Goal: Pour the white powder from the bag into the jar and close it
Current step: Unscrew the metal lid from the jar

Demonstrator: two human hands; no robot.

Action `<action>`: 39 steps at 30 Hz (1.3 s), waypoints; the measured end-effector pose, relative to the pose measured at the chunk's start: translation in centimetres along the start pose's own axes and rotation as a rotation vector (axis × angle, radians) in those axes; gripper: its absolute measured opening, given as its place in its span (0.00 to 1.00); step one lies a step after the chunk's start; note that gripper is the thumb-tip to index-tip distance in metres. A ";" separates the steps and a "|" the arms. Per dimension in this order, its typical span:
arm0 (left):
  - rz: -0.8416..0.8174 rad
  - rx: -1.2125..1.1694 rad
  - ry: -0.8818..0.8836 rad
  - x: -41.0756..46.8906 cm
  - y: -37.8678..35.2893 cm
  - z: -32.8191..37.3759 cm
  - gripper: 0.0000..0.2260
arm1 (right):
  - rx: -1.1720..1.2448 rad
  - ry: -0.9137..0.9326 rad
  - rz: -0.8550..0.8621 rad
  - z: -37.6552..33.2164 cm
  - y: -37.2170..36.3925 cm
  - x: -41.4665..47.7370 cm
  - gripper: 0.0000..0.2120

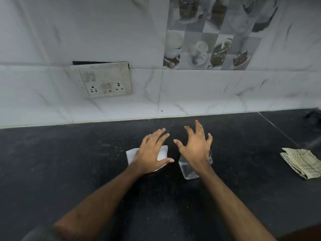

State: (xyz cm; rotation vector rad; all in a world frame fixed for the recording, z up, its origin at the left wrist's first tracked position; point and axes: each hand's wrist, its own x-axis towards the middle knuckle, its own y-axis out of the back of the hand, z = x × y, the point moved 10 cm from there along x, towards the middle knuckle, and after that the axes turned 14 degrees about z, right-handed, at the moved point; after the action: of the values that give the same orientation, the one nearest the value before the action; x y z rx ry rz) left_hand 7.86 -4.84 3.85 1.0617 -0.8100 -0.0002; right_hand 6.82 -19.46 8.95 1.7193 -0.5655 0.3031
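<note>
A small bag of white powder (163, 151) lies flat on the black counter (69, 162), mostly covered by my left hand (152, 153), which hovers over it with fingers spread and holds nothing. To its right stands a clear, square-sided jar (186, 168), empty as far as I can see. My right hand (194, 146) is above the jar's top with fingers splayed, hiding the jar's mouth and any lid. Whether either hand touches its object is unclear.
A folded striped cloth (302, 162) lies at the right of the counter. A white marble-tiled wall (208, 94) with a switch and socket plate (102, 80) rises behind. A dark object (314, 115) sits at the far right corner.
</note>
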 end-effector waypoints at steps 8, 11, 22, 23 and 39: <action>-0.239 -0.530 0.304 -1.6 -6.7 5.6 0.62 | 0.087 -0.173 -0.029 4.5 -0.5 -2.1 0.27; -0.239 -0.660 0.431 -1.6 -8.1 6.1 0.64 | 0.094 -0.185 0.017 4.6 -0.3 -2.8 0.28; 0.036 -0.699 0.488 -6.1 -3.8 4.8 0.38 | 0.172 -0.144 0.053 1.4 0.5 -7.2 0.27; 0.055 -0.704 0.502 -6.9 -3.1 4.2 0.38 | 0.191 -0.140 0.053 0.5 0.5 -7.8 0.28; 0.241 -0.642 0.648 -14.1 3.7 -2.0 0.45 | 0.342 0.063 -0.060 -10.4 -0.4 -11.4 0.32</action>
State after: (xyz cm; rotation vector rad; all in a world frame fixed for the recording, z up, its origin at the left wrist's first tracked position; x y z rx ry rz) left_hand -2.45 3.86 -2.05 0.3071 -0.2964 0.2599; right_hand -1.52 -6.98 5.35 2.0439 -0.4321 0.4289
